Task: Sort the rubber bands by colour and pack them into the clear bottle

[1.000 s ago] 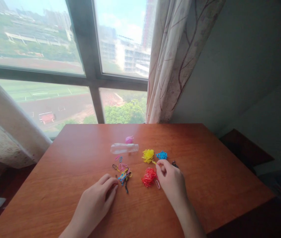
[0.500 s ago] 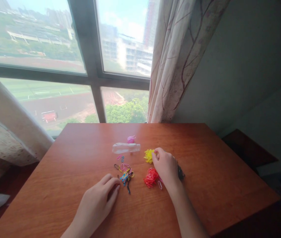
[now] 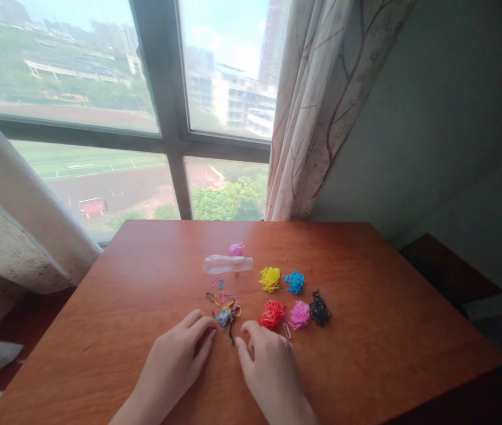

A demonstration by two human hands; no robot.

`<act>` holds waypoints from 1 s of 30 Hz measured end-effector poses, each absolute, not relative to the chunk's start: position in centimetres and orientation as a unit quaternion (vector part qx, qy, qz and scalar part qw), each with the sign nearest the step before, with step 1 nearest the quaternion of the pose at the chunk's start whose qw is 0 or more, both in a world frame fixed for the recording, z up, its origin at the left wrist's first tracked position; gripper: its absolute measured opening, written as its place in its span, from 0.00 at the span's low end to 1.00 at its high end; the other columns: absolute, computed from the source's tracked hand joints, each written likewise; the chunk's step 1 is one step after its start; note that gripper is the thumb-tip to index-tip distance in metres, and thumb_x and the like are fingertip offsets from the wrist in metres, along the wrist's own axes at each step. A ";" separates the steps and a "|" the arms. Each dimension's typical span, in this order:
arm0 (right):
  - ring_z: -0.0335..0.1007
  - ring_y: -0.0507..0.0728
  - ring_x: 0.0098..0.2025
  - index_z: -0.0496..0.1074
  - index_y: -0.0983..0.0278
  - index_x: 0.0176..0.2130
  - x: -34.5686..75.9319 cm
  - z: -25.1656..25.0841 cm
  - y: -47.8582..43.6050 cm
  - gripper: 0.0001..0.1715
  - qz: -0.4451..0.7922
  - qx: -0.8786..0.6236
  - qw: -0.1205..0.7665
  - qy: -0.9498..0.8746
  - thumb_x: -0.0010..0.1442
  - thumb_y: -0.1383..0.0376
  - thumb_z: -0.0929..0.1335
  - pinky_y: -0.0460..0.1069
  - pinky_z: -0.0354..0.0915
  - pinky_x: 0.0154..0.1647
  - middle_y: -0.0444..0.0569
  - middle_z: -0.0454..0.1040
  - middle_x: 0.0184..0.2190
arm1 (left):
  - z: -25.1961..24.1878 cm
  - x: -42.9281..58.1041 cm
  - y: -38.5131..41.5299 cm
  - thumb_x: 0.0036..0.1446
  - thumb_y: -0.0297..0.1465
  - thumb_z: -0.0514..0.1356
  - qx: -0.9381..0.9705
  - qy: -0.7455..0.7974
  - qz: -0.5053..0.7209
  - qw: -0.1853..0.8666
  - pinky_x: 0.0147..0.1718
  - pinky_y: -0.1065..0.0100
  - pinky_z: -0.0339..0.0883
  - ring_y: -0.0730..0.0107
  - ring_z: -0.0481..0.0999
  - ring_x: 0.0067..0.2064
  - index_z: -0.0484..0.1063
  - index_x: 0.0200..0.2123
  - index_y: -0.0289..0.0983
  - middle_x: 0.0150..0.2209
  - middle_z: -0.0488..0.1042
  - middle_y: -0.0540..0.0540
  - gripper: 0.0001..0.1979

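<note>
Slim, bare forearms (image 3: 137,408) (the wrists (image 3: 151,378) uncovered too).

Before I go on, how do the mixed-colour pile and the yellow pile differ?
The mixed-colour pile combines several colours; the yellow pile is one colour. The mixed-colour pile straggles near the left hand and right hand; the yellow pile is compact and farther back. Both lie on the table.

Yellow pile (image 3: 270,280), blue pile (image 3: 294,282), red pile (image 3: 272,314), pink pile (image 3: 299,314), blk pile (image 3: 320,309), multicol. pile (image 3: 225,315); R curtain (image 3: 313,106) pale (branch patt.).
</note>
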State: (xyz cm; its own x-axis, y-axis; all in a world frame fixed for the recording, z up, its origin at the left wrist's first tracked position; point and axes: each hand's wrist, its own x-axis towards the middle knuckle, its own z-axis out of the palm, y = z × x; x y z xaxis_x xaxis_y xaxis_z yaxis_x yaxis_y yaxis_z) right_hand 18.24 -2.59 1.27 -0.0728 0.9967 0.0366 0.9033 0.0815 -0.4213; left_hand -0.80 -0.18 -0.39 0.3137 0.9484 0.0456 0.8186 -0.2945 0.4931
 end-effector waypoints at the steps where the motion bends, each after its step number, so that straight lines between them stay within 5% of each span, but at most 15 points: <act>1: 0.75 0.55 0.28 0.72 0.58 0.35 17.8 1.0 -2.9 0.04 0.150 -0.661 0.157 -0.719 0.60 0.68 0.70 0.47 0.51 0.27 0.41 0.77 0.27 | -0.4 -0.8 -0.2 0.66 0.32 0.49 0.787 0.561 0.169 0.194 0.34 0.72 0.67 0.70 0.78 0.36 0.72 0.39 0.45 0.38 0.75 0.51 0.12; 12: 0.73 0.53 0.26 0.70 0.59 0.31 17.4 -0.4 -3.6 0.09 0.136 -0.632 0.222 -0.730 0.59 0.73 0.66 0.46 0.52 0.26 0.41 0.76 0.25 | 0.1 -0.7 0.0 0.65 0.33 0.49 0.794 0.553 0.171 0.186 0.33 0.73 0.68 0.70 0.79 0.35 0.73 0.37 0.45 0.37 0.75 0.51 0.12; 20: 0.70 0.52 0.22 0.72 0.60 0.33 24.9 0.2 -3.5 0.14 0.117 -0.680 0.326 -0.646 0.66 0.60 0.62 0.45 0.56 0.26 0.42 0.73 0.21 | -0.2 -0.9 0.1 0.65 0.34 0.49 0.799 0.551 0.167 0.174 0.31 0.73 0.67 0.71 0.79 0.34 0.73 0.38 0.46 0.38 0.76 0.53 0.12; 30: 0.73 0.57 0.24 0.75 0.60 0.34 34.2 -0.8 -1.7 0.20 0.017 -0.773 0.284 -0.567 0.64 0.52 0.60 0.47 0.57 0.25 0.48 0.76 0.23 | -0.4 -1.0 0.2 0.65 0.36 0.50 0.799 0.554 0.169 0.161 0.32 0.74 0.67 0.72 0.79 0.34 0.73 0.38 0.47 0.38 0.77 0.53 0.12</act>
State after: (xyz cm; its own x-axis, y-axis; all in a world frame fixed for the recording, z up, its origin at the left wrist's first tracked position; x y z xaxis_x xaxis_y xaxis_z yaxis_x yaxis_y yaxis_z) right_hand 34.19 -1.75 -0.78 0.3574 0.8859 0.2955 0.8664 -0.1964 -0.4592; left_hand -0.99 0.22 -0.40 0.3281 0.9402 0.0912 0.8311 -0.3332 0.4453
